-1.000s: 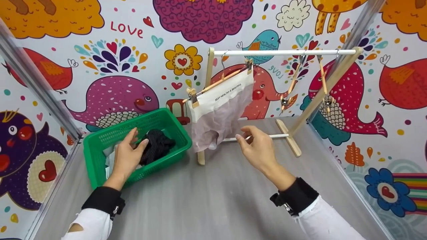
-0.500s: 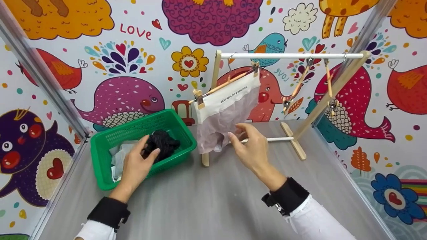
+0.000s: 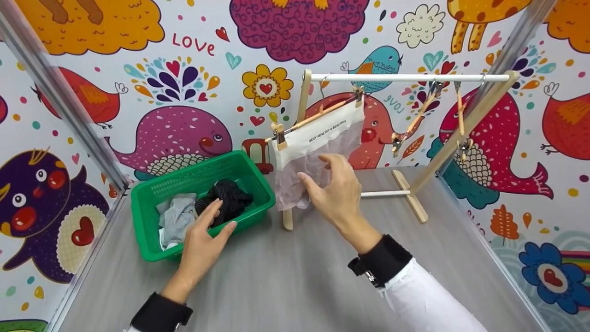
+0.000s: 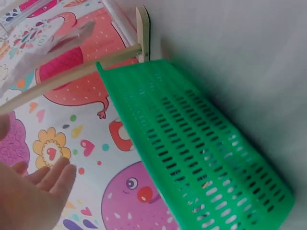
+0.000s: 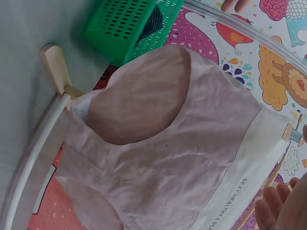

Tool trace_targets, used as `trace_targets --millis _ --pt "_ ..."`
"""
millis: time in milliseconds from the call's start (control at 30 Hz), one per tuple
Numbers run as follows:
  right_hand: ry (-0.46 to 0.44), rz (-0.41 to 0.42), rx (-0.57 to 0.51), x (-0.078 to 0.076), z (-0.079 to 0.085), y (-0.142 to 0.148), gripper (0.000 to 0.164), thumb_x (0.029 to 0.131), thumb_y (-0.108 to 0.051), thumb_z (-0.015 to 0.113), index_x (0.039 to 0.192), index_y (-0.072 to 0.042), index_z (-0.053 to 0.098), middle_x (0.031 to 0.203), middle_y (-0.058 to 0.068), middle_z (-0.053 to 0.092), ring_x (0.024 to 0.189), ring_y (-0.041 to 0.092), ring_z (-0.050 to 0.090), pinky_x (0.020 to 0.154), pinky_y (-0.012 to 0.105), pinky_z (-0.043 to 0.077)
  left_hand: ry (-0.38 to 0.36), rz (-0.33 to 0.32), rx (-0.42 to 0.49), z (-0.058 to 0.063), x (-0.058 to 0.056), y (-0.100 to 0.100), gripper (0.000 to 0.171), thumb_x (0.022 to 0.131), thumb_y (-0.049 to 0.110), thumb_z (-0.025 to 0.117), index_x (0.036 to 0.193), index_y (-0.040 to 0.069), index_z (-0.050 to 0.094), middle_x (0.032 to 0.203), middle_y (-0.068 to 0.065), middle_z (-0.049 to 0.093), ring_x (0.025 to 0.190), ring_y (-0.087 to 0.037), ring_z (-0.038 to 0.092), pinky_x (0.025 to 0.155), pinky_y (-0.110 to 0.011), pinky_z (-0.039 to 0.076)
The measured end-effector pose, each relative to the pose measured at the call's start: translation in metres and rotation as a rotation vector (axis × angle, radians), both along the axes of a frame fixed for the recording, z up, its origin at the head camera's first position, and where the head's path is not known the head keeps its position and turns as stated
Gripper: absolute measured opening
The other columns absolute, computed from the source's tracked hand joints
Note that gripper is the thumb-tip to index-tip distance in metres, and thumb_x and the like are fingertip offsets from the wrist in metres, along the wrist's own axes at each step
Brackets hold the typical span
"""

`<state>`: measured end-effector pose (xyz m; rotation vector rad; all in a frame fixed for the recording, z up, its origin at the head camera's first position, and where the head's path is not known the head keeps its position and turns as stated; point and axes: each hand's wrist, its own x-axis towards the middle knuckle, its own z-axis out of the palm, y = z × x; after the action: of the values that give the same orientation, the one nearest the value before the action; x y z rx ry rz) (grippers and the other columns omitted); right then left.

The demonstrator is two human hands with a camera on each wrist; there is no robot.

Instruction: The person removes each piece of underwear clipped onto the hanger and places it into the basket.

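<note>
Straight ahead of the hands (image 3: pixel 203 246) (image 3: pixel 339 193), a wall panel (image 3: pixel 216 99) teeming with cartoon whales (image 3: pixel 177 131), birds (image 3: pixel 94 99) and flowers (image 3: pixel 266 86)! Matching side panels (image 3: pixel 564 180) flank them left and right, metal posts (image 3: pixel 64 95) run up both corners, and a grey tabletop (image 3: pixel 276 276) spreads beneath, carrying a small clothes rack (image 3: pixel 410 77) ahead. It's a brightly decorated booth, closed in on three sides! What building surrounds it, these views can't tell.
</note>
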<state>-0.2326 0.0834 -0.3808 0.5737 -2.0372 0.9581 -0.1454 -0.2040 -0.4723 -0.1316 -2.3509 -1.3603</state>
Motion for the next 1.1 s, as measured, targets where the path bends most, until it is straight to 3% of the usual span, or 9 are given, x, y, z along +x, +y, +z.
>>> trace_targets --millis 100,233,333,500,700,1100 --pt "0.008 0.01 -0.016 -0.003 0.004 -0.01 0.06 0.085 -0.029 0.09 0.126 0.004 0.062 0.123 0.017 0.065 0.113 0.033 0.062 0.093 0.045 0.054 0.022 0.003 0.003 -0.003 0.006 0.005 0.062 0.096 0.017 0.079 0.151 0.004 0.054 0.159 -0.014 0.049 0.135 -0.035 0.056 0.105 -0.054 0.049" --pt "0.008 0.019 -0.025 -0.009 0.004 -0.027 0.073 0.083 -0.034 0.091 0.133 0.006 0.057 0.135 0.02 0.06 0.121 0.032 0.056 0.099 0.046 0.051 0.061 0.009 -0.008 -0.006 0.012 0.009 0.062 0.094 0.016 0.081 0.149 0.003 0.056 0.157 -0.012 0.051 0.133 -0.032 0.059 0.106 -0.037 0.049" --pt "0.01 0.009 -0.027 -0.012 0.003 -0.037 0.079 0.081 -0.038 0.092 0.135 0.006 0.056 0.139 0.022 0.057 0.124 0.032 0.054 0.102 0.047 0.049 0.078 -0.002 -0.018 -0.006 0.015 0.013 0.062 0.094 0.017 0.081 0.149 0.003 0.057 0.157 -0.012 0.051 0.135 -0.033 0.058 0.108 -0.039 0.048" --pt "0.027 -0.025 -0.014 -0.016 0.009 -0.051 0.084 0.08 -0.043 0.092 0.138 0.005 0.054 0.143 0.021 0.055 0.131 0.032 0.052 0.11 0.049 0.043 0.036 -0.005 -0.011 -0.008 0.019 0.016 0.063 0.094 0.02 0.082 0.15 0.005 0.056 0.157 -0.013 0.051 0.139 -0.035 0.053 0.109 -0.058 0.045" --pt "0.053 -0.074 -0.009 -0.027 0.021 -0.062 0.084 0.08 -0.046 0.092 0.138 0.003 0.055 0.143 0.019 0.056 0.131 0.031 0.052 0.111 0.045 0.041 -0.005 0.001 -0.004 -0.011 0.02 0.016 0.064 0.094 0.021 0.082 0.15 0.006 0.056 0.158 -0.011 0.05 0.137 -0.034 0.055 0.108 -0.058 0.046" --pt "0.107 -0.078 -0.008 -0.038 0.03 -0.06 0.069 0.084 -0.031 0.091 0.134 0.004 0.058 0.14 0.02 0.058 0.13 0.033 0.053 0.11 0.046 0.042 0.004 -0.014 0.001 -0.014 0.02 0.021 0.061 0.094 0.021 0.081 0.149 0.007 0.058 0.156 -0.011 0.052 0.132 -0.031 0.06 0.105 -0.052 0.05"
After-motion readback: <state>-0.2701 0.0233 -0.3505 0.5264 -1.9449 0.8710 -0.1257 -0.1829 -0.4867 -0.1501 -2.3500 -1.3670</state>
